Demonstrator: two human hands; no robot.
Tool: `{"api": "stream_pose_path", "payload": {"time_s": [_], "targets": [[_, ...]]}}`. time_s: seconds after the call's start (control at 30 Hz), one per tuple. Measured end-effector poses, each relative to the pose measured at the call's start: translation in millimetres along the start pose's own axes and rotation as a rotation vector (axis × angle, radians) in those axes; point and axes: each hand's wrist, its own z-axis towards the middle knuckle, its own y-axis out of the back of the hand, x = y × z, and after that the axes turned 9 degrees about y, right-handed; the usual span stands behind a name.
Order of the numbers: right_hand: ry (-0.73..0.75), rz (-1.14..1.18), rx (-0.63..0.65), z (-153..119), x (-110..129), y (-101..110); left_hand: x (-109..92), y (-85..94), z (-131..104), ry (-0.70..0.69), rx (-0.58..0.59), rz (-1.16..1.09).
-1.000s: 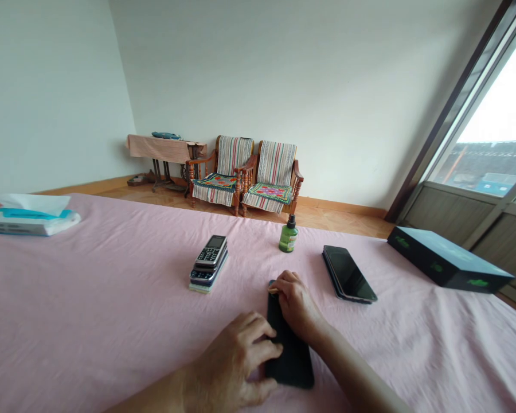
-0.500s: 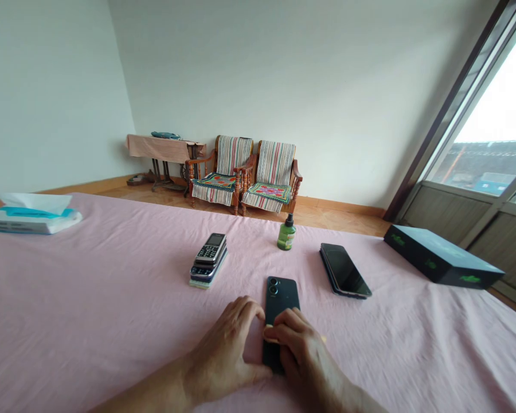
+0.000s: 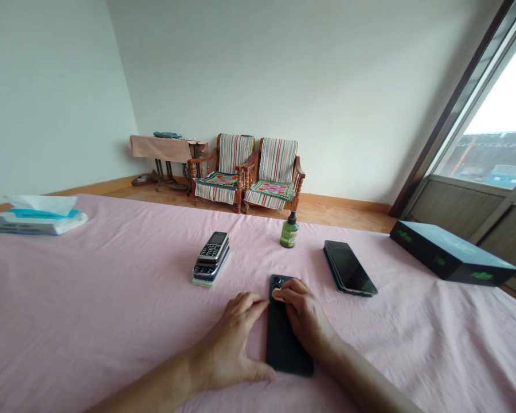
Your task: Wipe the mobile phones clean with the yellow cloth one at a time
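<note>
A dark smartphone (image 3: pixel 286 338) lies face down on the pink cloth, its camera lenses at the far end. My left hand (image 3: pixel 236 338) is spread along its left side, with the fingertips at the upper left edge and the thumb by the near left corner. My right hand (image 3: pixel 307 315) has its fingers closed on a small pale yellow pad (image 3: pixel 277 295), pressed to the phone's back just below the lenses. Most of the pad is hidden under the fingers, so its exact kind does not show.
Ahead on the left is a stack of old keypad phones (image 3: pixel 212 258). A green pump bottle (image 3: pixel 289 232) stands beyond the smartphone. Stacked dark phones (image 3: pixel 350 268) lie to the right, near a black box (image 3: pixel 451 255). A tissue pack (image 3: pixel 38 221) sits far left.
My right hand has slid the pad away from me, from the phone's middle up toward the lenses, uncovering the lower back. My left hand stays beside the phone's left edge.
</note>
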Motion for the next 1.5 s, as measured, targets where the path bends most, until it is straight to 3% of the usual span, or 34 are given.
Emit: {"api": "stream_pose_path", "payload": {"time_s": [0.23, 0.4, 0.5, 0.73, 0.83, 0.93, 1.13, 1.27, 1.37, 1.5], "targets": [[0.085, 0.072, 0.108, -41.6, 40.5, -1.9, 3.4, -1.7, 2.3, -0.079, -0.011, 0.013], [0.128, 0.094, 0.107, -64.8, 40.3, -1.0, 2.4, -0.7, 2.2, -0.112, 0.008, 0.037], [0.058, 0.089, 0.071, -54.5, 26.8, 3.8, 1.6, 1.8, 1.9, -0.104, 0.033, 0.065], [-0.01, -0.069, -0.08, 7.7, -32.5, 3.6, -4.2, 7.9, -0.2, -0.082, 0.068, 0.085], [-0.016, -0.08, -0.094, 15.9, -41.4, 1.6, -5.6, 8.5, -0.7, -0.074, 0.07, 0.087], [-0.02, -0.082, -0.093, 5.5, -28.9, 3.2, -3.6, 6.9, -0.4, -0.083, 0.056, 0.087], [-0.022, -0.001, 0.006, -45.9, 24.0, 8.7, 0.5, 3.9, 0.2, -0.096, 0.053, 0.08], [0.012, -0.025, 0.032, -70.9, 42.3, 9.1, -0.5, 3.8, -0.8, -0.101, 0.027, 0.05], [-0.076, 0.04, 0.007, -69.6, 46.4, 10.0, -2.1, 2.3, -2.9, -0.11, 0.011, 0.026], [-0.29, 0.092, -0.135, -47.8, 45.6, 9.8, -6.7, -1.5, -7.2, -0.147, 0.002, 0.003]]}}
